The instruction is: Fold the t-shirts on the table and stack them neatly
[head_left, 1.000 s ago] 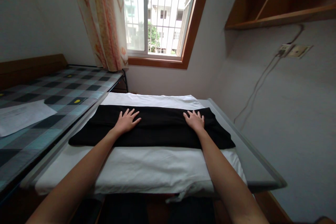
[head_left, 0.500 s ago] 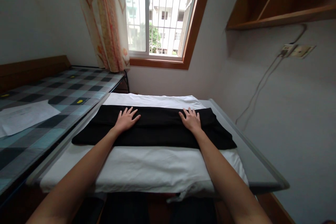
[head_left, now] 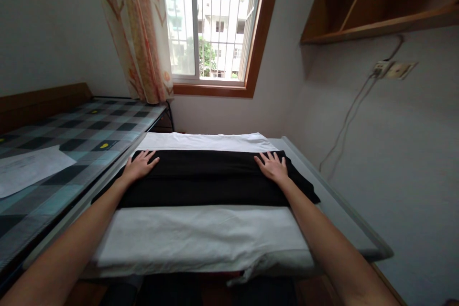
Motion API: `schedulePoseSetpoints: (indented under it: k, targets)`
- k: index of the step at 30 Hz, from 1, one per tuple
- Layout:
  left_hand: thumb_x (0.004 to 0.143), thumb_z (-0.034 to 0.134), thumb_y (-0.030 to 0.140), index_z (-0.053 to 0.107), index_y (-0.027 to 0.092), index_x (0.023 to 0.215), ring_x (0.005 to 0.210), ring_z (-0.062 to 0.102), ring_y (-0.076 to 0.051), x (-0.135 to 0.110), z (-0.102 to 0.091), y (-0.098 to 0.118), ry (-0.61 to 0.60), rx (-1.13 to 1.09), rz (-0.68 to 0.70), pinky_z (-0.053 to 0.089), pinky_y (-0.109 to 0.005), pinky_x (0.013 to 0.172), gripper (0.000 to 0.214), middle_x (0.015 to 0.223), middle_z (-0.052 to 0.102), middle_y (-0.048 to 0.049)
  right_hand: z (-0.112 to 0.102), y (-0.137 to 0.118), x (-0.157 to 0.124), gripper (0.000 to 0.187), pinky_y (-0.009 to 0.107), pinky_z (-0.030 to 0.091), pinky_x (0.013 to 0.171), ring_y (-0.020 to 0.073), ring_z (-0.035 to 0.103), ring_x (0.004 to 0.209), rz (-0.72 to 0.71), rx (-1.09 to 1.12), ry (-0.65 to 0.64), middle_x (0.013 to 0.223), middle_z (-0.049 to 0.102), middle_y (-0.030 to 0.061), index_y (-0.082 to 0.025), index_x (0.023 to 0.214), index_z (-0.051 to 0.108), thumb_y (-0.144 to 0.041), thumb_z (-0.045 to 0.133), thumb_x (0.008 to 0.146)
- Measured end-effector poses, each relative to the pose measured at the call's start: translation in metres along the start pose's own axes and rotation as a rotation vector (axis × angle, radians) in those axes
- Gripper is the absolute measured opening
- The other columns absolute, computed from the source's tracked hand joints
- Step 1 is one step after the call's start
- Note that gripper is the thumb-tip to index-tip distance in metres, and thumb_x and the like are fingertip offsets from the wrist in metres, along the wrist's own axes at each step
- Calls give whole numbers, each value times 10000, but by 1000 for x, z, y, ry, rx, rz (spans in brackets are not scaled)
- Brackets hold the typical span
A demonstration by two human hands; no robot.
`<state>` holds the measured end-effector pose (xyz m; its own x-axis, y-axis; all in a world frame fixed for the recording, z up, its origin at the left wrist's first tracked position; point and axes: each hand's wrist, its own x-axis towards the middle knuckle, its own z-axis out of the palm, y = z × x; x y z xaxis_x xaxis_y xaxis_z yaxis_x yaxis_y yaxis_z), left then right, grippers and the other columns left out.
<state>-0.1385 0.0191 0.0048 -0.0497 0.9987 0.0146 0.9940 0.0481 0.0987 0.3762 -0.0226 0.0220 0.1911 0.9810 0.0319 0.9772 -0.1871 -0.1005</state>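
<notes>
A folded black cloth (head_left: 208, 179), perhaps a garment, lies flat across a white cloth (head_left: 201, 234) on the table. Its long sides run left to right. My left hand (head_left: 139, 166) rests palm down near the black cloth's left end, fingers spread. Toward the other end, my right hand (head_left: 273, 166) lies flat on it too, fingers apart. Neither hand grips the fabric. Part of the white cloth shows beyond the black one, and its near edge hangs over the table front.
The grey table (head_left: 344, 220) has a raised rim along its right side. On the left stands a bed with a checked mattress (head_left: 118, 126) and a paper sheet (head_left: 32, 167). Cables (head_left: 346, 119) run down the right wall below a wooden shelf (head_left: 358, 33). A curtain (head_left: 139, 33) hangs beside the window.
My hands have slid apart over the black cloth, the left one clearly leftward, the right one slightly rightward. The view has shifted a little.
</notes>
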Motion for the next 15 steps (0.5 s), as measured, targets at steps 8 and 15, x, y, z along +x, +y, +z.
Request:
schedulePoseSetpoints:
  k: [8, 15]
  targets:
    - [921, 308, 534, 457, 204, 1432, 1420, 312, -292, -2, 6, -3, 113, -60, 26, 235, -569, 1129, 626, 1520, 378, -111, 5, 42, 4, 653, 479, 278, 1119, 255, 267, 1434, -4, 112, 86, 1560, 304, 114, -213, 1459, 418, -582, 188, 973]
    - [909, 354, 448, 628, 185, 1266, 1371, 395, -295, -14, 2, -3, 298, -32, 43, 293, -498, 1130, 522, 1428, 513, -106, 3, 36, -7, 536, 392, 267, 1119, 228, 408, 1343, -48, 118, 458, 1388, 552, 105, -143, 1277, 614, -392, 235, 992]
